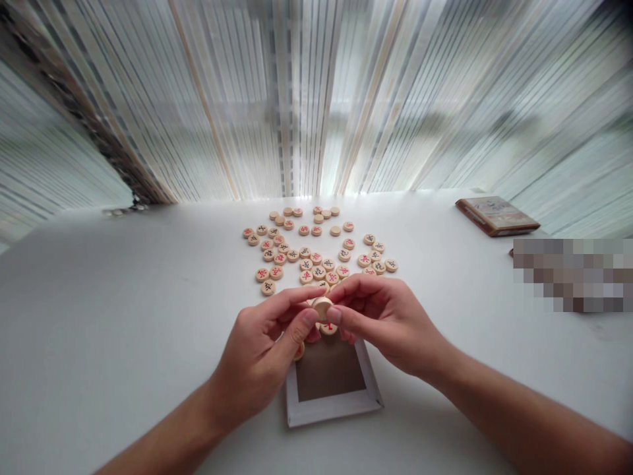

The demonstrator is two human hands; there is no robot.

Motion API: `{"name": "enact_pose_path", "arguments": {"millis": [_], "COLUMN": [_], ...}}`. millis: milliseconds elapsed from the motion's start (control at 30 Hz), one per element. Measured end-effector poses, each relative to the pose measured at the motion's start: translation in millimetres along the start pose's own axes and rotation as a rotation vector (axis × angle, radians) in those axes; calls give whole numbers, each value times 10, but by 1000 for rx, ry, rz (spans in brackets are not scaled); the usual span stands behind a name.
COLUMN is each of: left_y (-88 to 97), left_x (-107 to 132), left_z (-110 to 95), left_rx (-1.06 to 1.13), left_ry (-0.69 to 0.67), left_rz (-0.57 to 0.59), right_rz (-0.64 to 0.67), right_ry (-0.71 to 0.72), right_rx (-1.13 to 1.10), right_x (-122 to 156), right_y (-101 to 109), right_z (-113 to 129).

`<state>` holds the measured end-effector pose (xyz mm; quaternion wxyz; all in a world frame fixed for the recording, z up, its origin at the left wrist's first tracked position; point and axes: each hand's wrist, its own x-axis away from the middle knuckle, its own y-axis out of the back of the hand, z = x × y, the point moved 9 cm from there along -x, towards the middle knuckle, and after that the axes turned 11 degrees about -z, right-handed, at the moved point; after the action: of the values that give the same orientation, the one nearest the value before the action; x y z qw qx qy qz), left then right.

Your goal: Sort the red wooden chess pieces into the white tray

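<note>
Between the fingertips of both hands is a round wooden Chinese chess piece (323,307), tilted, with its plain side and rim towards me. My left hand (271,343) pinches it from the left with thumb and forefinger; my right hand (383,320) pinches it from the right. Below the hands lies a shallow white-rimmed box (336,408) with a brown inside. A piece with a red character (329,328) shows just beneath the held one, at the box's far end. Another piece (299,351) peeks out beside my left thumb, partly hidden.
Many more chess pieces (305,253), marked in red or black, some blank side up, lie scattered beyond my hands on the white table (163,316). A brown flat box (497,214) sits at the back right. Striped blinds (306,99) hang behind the table; a blurred-out patch (578,274) covers something at the right.
</note>
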<state>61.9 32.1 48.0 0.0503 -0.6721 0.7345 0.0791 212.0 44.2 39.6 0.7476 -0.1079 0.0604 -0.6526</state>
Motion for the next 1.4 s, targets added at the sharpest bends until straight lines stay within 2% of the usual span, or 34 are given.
{"name": "enact_pose_path", "arguments": {"millis": [267,433,733,967,1100,1267,1400], "left_y": [-35,-80,-68,-64,-33,-5,-47], "left_x": [32,39,-1,-23,-13,55,104], "left_z": [-31,-32,-81,-117,-156,-249,-320], "left_rx": [14,25,148,155,11,-217,-259], "left_ry": [-55,-33,-1,-7,-103,-355,-486], "left_rz": [64,99,70,51,36,25,58], "right_rz": [1,36,52,77,72,63,48], "right_ry": [-87,-86,-158,-217,-231,-215,-189], "right_rx": [-55,-72,-103,-100,-67,-3,16], "right_x": [-3,-9,4,43,53,55,53], "right_y": [3,-20,-27,-71,-72,-57,-40], "right_z": [-42,-63,-143,-147,-165,-171,-160]}}
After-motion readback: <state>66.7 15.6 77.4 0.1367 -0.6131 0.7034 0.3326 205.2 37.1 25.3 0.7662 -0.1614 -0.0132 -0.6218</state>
